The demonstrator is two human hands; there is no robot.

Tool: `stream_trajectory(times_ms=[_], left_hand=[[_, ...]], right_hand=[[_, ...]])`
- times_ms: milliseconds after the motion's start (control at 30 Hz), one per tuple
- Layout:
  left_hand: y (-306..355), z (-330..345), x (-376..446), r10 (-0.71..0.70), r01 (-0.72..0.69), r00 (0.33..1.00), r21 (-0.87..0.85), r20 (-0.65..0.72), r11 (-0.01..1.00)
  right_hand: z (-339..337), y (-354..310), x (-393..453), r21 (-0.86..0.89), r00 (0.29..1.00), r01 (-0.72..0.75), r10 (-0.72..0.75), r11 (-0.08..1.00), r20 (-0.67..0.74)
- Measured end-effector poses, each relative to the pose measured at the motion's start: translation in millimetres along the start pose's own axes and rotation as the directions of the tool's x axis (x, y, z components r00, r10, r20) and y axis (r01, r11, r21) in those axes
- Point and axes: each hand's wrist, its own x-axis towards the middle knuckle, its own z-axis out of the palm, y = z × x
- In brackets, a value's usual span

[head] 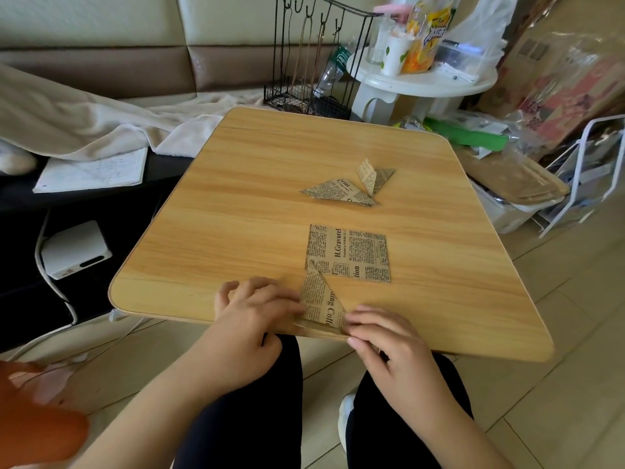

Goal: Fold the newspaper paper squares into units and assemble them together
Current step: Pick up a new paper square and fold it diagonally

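Observation:
A partly folded newspaper-print piece (321, 301) lies at the near edge of the wooden table (236, 204). My left hand (252, 311) presses its left side with curled fingers. My right hand (382, 336) pinches its lower right corner at the table's edge. A flat newspaper-print square (351, 253) lies just behind it, partly under its tip. Farther back sit two folded units (351, 187), joined or overlapping; one flap stands up.
A black wire rack (314, 62) and a white round stand (422, 79) with cups and a snack bag stand behind the table. Plastic bags and a white frame crowd the right side. A blanket and a notebook (91, 170) lie to the left.

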Motion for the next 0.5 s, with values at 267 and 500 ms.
stream_trajectory(times_ms=[267,500], left_hand=[[19,14,15,-0.309,0.309,0.931,-0.031,-0.196,0.951],[29,23,21,-0.461,0.479,0.846,0.0,-0.269,0.878]], right_hand=[[7,-9,12,0.0,0.883,-0.442,0.435,0.897,-0.178],[19,-17,14,-0.145,0.833,-0.537,0.494,0.831,-0.25]])
